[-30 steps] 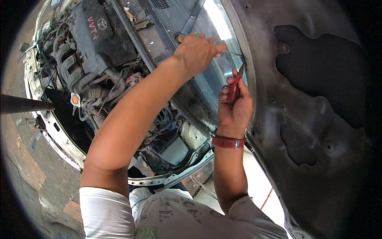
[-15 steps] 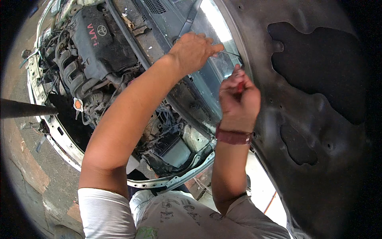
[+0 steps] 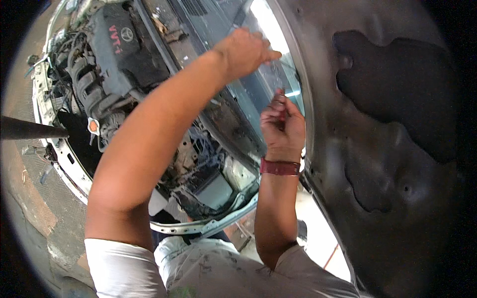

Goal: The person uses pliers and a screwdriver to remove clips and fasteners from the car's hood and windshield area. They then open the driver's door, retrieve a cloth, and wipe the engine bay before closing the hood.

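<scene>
My left hand (image 3: 244, 52) is over the lower edge of the windshield (image 3: 278, 74), beside a dark wiper arm that is blurred. Its fingers curl inward, with one finger or thumb pointing right; whatever they grip is hidden. Closer to me, my right hand (image 3: 283, 126) is closed around a red-handled tool (image 3: 282, 115). Most of that tool is covered by the fingers, and its working end cannot be made out. A dark red band (image 3: 279, 167) circles my right wrist.
The raised hood (image 3: 323, 164) stands along the right. To the left lies the engine bay with a black engine cover (image 3: 126, 54), an orange-topped cap (image 3: 93, 125) and a grey box (image 3: 214, 191). A dark pole (image 3: 35, 128) juts in from the left edge.
My right hand has shifted left and slightly down, away from the hood, still around the red handle. My left hand is slightly higher. The thin rod seen between the hands no longer shows clearly.
</scene>
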Tool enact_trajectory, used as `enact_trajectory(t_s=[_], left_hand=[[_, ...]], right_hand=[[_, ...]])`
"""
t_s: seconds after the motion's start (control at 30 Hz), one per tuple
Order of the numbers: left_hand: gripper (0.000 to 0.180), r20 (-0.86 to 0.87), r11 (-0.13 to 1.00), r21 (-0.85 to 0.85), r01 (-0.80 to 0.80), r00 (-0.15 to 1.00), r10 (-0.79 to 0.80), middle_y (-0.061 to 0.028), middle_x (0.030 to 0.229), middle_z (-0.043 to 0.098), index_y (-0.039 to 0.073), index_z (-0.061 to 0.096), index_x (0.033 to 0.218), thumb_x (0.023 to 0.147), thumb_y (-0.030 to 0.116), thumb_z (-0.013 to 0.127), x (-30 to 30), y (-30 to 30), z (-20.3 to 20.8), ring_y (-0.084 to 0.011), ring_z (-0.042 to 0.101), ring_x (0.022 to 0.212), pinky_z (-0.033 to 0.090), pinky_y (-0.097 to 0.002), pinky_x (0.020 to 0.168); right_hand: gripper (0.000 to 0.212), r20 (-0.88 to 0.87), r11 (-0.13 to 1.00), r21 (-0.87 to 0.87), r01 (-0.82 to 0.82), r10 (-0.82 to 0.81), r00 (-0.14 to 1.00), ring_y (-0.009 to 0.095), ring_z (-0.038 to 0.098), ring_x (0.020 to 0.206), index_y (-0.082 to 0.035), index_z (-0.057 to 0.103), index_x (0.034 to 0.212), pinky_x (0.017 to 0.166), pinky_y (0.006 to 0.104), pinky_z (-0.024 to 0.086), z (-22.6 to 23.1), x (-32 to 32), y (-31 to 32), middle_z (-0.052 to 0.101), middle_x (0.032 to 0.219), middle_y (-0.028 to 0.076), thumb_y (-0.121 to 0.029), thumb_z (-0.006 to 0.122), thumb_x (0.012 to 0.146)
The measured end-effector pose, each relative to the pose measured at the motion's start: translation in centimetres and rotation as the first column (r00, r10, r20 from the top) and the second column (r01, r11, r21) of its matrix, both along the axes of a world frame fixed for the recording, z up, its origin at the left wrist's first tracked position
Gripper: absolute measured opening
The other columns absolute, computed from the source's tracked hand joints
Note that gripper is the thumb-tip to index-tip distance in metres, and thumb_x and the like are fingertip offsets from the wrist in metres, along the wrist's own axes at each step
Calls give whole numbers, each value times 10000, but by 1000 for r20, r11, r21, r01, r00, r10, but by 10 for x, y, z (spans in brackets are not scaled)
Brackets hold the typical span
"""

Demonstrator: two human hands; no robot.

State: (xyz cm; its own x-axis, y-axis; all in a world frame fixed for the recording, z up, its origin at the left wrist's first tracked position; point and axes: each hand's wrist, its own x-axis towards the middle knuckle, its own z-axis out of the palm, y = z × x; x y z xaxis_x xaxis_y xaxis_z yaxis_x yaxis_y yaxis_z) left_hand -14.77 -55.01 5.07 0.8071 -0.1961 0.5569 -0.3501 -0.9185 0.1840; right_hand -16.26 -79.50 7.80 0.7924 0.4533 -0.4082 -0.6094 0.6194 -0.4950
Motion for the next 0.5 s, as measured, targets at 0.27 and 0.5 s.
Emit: enact_trajectory(t_s=[0.27, 0.5], left_hand=[[336, 38, 992, 10, -128, 991, 127, -33, 1112, 722, 258, 651, 1336, 1009, 202, 595, -15, -19, 3, -232, 686, 1098, 539, -380, 882], [389, 43, 991, -73, -109, 993, 113, -62, 1087, 711, 226, 711, 1284, 922, 115, 622, -11, -23, 11, -265, 674, 1103, 509, -438, 963]], right_hand=[[312, 385, 644, -725, 243, 87, 919, 163, 678, 812, -100, 617, 1374, 723, 317, 583, -7, -60, -14, 712, 1018, 66, -246, 556, 1105], [416, 690, 258, -722, 642, 338, 640, 70, 542, 796, -101, 606, 1459, 707, 243, 458, -33, -40, -30, 636, 994, -8, -310, 593, 1100]])
